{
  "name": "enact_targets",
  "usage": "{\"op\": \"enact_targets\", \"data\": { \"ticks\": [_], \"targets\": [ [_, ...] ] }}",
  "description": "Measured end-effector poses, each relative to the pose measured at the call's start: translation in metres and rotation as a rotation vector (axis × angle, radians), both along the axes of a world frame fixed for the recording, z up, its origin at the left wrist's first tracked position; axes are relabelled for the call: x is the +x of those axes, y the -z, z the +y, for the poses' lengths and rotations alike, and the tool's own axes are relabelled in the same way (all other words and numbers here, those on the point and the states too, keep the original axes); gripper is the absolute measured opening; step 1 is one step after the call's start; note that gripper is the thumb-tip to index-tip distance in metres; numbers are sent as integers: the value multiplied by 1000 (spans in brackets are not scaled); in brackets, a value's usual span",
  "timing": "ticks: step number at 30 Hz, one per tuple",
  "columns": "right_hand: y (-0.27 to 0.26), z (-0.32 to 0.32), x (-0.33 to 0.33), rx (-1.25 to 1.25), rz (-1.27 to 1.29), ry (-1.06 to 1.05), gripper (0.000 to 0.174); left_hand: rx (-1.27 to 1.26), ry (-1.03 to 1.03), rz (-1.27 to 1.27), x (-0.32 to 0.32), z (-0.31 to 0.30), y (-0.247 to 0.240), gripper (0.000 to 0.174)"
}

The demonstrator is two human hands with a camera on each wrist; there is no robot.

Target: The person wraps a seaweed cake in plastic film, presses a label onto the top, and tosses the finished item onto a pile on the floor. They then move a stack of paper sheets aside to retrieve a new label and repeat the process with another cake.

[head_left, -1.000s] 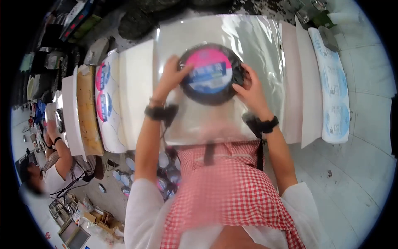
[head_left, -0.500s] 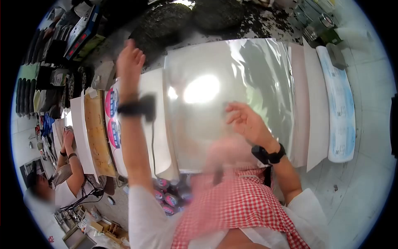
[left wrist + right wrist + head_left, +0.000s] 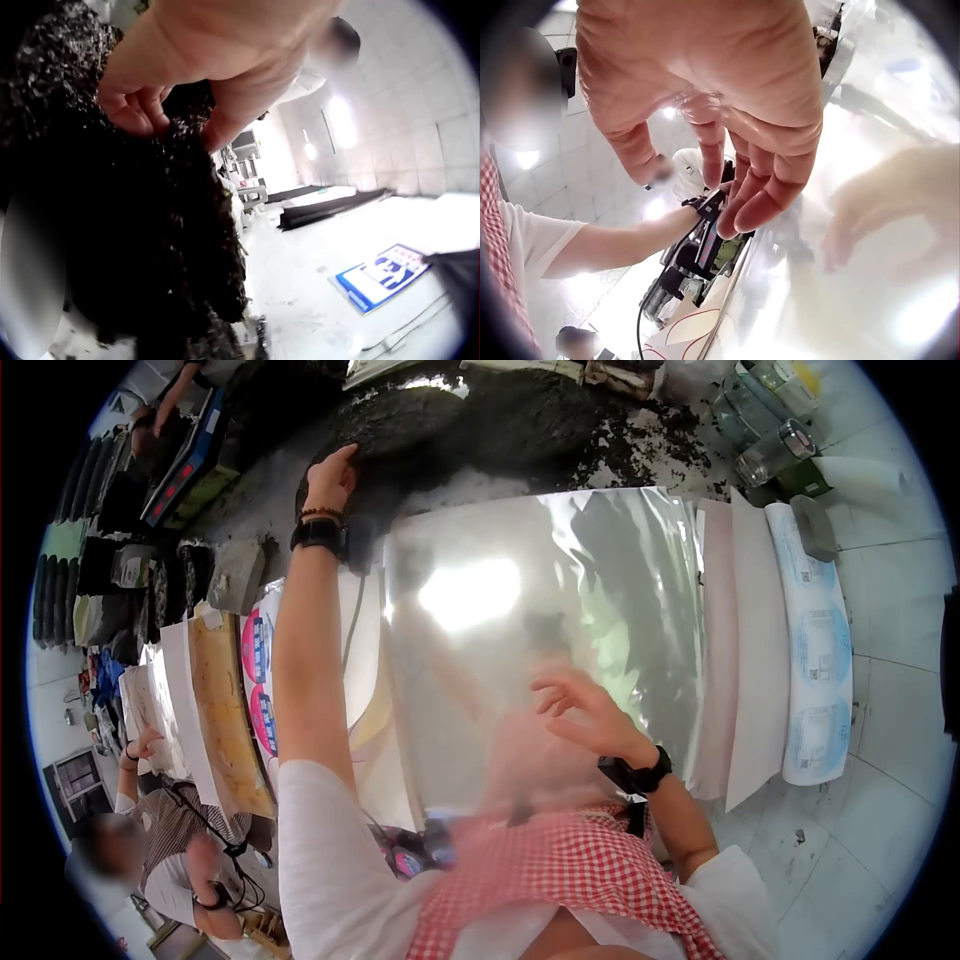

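Note:
My left hand (image 3: 332, 478) reaches out to the far left, at a dark, round seaweed cake (image 3: 395, 422). In the left wrist view its thumb and fingers pinch the upper edge of that flaky black seaweed (image 3: 199, 225), part of which lies in deep shadow. My right hand (image 3: 590, 715) hovers over a stack of shiny clear plastic film (image 3: 470, 690) with its fingers loosely bent and nothing held. In the right wrist view the fingertips hang apart from the film, which mirrors the hand.
Left of the film lie white sheets, a pink-and-blue label roll (image 3: 258, 680) and a brown board (image 3: 222, 710). Another label roll (image 3: 822, 650) lies right. A second seaweed cake (image 3: 535, 415) and dark crumbs are behind. A glass jar (image 3: 775, 452) stands back right. Another person works at left.
Both hands earlier held a round black package with a pink-and-blue label over the film; it is gone from there. The left hand has reached to the seaweed, while the right stayed over the film.

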State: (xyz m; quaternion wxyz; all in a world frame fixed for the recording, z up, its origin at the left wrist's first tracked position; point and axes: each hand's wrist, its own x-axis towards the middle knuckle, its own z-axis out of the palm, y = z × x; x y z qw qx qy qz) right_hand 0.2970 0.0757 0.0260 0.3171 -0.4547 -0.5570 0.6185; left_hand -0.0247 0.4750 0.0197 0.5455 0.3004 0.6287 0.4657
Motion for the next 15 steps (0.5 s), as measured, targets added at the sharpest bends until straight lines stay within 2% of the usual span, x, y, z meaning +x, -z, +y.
{"op": "enact_targets", "data": {
  "ticks": [3,6,8,11,12,14,15],
  "targets": [
    [2,1,-4,90,-109,5,46,179,-15,-306,6,-13,-9,14],
    [-9,0,-2,101,-56,48,52,298,40,-317,12,-80,-53,34],
    [2,-4,-9,9,239,237,61,293,224,-344,9,-139,-68,52],
    [-12,-10,-23,-22,575,489,74,204,235,-286,30,-263,-72,64],
    [-19,-15,-30,-90,691,618,84,166,262,-249,37,-305,-68,68],
    [-29,-26,-29,-136,462,695,78,71,273,-199,66,-389,-81,79],
    [-29,-33,-27,-123,371,717,75,52,250,-217,73,-422,-70,83]
  ]
}}
